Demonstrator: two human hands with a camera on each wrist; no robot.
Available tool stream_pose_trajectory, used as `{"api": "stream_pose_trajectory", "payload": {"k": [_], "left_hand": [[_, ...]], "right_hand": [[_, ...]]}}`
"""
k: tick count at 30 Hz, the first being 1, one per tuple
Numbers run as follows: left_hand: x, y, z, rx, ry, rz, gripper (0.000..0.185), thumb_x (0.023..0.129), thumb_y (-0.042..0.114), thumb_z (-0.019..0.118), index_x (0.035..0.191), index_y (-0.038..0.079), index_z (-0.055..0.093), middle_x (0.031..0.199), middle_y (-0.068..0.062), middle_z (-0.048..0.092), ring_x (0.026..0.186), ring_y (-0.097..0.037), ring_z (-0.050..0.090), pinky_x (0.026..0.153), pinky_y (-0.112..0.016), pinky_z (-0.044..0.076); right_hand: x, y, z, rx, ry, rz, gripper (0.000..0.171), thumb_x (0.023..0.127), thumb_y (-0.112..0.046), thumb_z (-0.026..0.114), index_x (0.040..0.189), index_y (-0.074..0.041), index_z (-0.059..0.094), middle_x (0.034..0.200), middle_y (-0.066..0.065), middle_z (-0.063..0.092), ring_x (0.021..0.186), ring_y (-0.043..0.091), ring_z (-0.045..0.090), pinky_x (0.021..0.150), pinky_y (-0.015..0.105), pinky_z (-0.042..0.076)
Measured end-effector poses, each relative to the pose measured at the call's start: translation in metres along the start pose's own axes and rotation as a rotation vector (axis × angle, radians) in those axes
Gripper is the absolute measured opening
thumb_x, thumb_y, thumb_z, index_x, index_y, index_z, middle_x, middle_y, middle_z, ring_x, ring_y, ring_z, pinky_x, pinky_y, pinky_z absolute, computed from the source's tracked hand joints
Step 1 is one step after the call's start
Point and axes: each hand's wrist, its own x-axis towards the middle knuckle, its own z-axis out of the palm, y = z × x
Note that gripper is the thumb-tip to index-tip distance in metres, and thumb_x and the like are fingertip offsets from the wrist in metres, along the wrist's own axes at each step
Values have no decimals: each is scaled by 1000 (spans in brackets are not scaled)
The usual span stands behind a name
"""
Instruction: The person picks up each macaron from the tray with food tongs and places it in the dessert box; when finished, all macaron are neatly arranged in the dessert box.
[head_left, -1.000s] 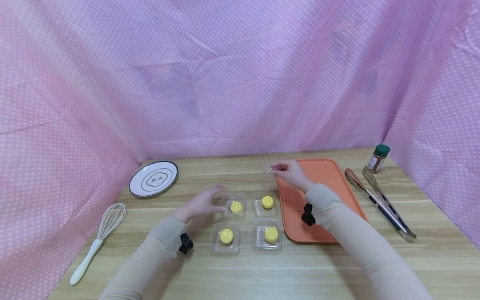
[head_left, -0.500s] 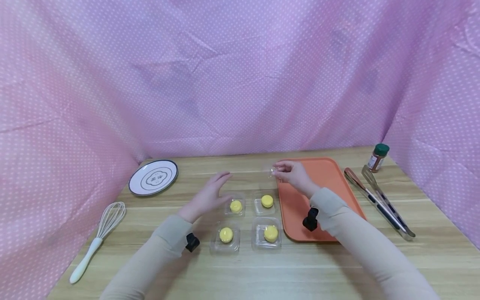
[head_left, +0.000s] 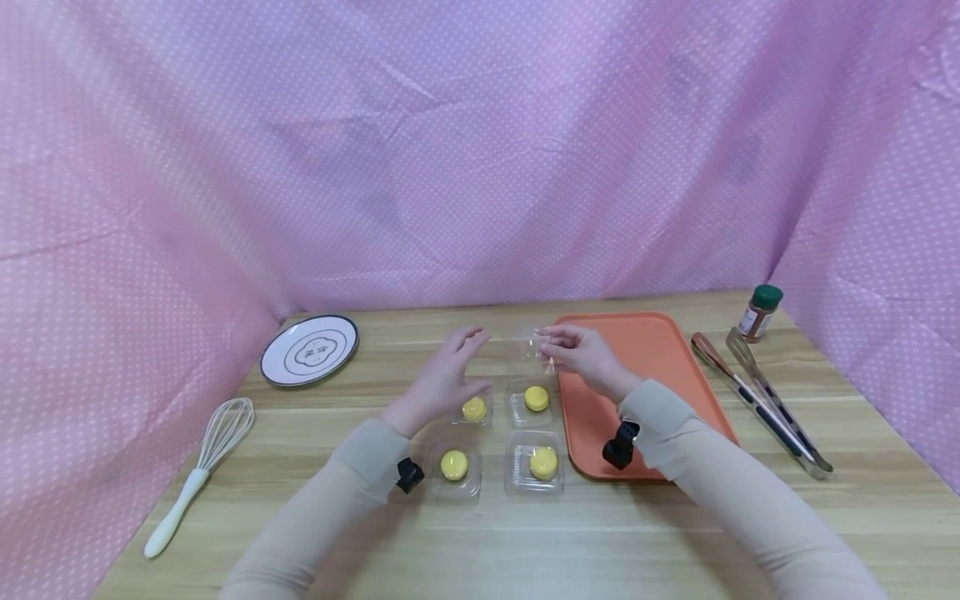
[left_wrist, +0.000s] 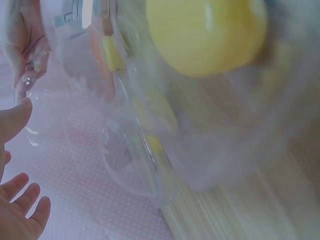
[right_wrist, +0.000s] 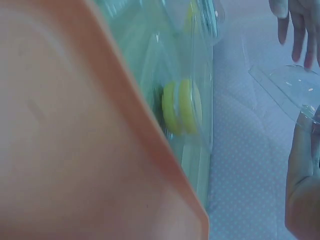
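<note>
My right hand (head_left: 588, 360) pinches a clear plastic domed lid (right_wrist: 295, 87) above the table, by the far left corner of the orange tray (head_left: 637, 350). My left hand (head_left: 438, 382) is raised with fingers spread and holds nothing. In the head view it partly covers the far left clear container, which has a yellow macaron (head_left: 474, 409) in it. Several such containers stand in two rows, each with a yellow macaron. At the far right is a macaron (head_left: 536, 398), at the near left another macaron (head_left: 453, 465), and a container (head_left: 517, 483) stands at the near right.
A white plate (head_left: 300, 371) with a dark rim lies at the back left, and a white whisk (head_left: 187, 492) in front of it. Right of the tray lie metal tongs (head_left: 765, 400). A green-capped spice jar (head_left: 757, 315) stands behind them. Pink dotted cloth (head_left: 480, 150) surrounds the table.
My left hand has moved up and right, towards the lid. The right hand has shifted slightly right, then stayed about there with the lid. Containers, macarons and tray have stayed in place.
</note>
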Motion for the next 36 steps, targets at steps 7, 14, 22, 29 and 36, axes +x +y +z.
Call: {"api": "stream_pose_trajectory", "payload": {"k": [7, 14, 22, 29, 36], "left_hand": [[5, 9, 6, 31, 6, 73, 79, 74, 19, 81, 140, 6, 41, 142, -20, 41, 128, -36, 44, 109, -48, 37], [7, 13, 10, 55, 5, 120, 79, 73, 20, 82, 140, 8, 42, 141, -19, 41, 127, -36, 45, 108, -49, 38], [6, 13, 7, 77, -6, 148, 77, 75, 23, 80, 140, 5, 41, 140, -18, 43, 128, -33, 44, 110, -47, 36], [5, 15, 3, 81, -61, 195, 77, 74, 22, 81, 137, -2, 44, 138, -19, 47, 126, -32, 47, 109, -42, 39], [7, 16, 0, 12, -152, 75, 78, 73, 20, 81, 138, -2, 43, 141, -19, 45, 128, -32, 46, 109, -42, 39]], "right_hand": [[-6, 1, 5, 66, -47, 22, 44, 96, -2, 50, 137, 9, 39, 90, -8, 65, 83, 4, 64, 88, 32, 56], [-10, 1, 8, 187, -90, 45, 47, 98, -3, 45, 141, 9, 32, 93, -7, 63, 86, 3, 62, 91, 29, 54], [-13, 2, 6, 365, -140, 97, 50, 98, -7, 47, 142, 8, 29, 84, -6, 65, 78, 2, 62, 78, 19, 56], [-12, 7, 5, 253, -187, 104, 52, 98, -6, 47, 143, 9, 26, 91, -2, 65, 84, 6, 64, 84, 25, 56], [-15, -1, -1, -237, -146, -6, 65, 92, -23, 62, 146, -4, 31, 135, 24, 48, 118, 30, 54, 100, 45, 47]]}}
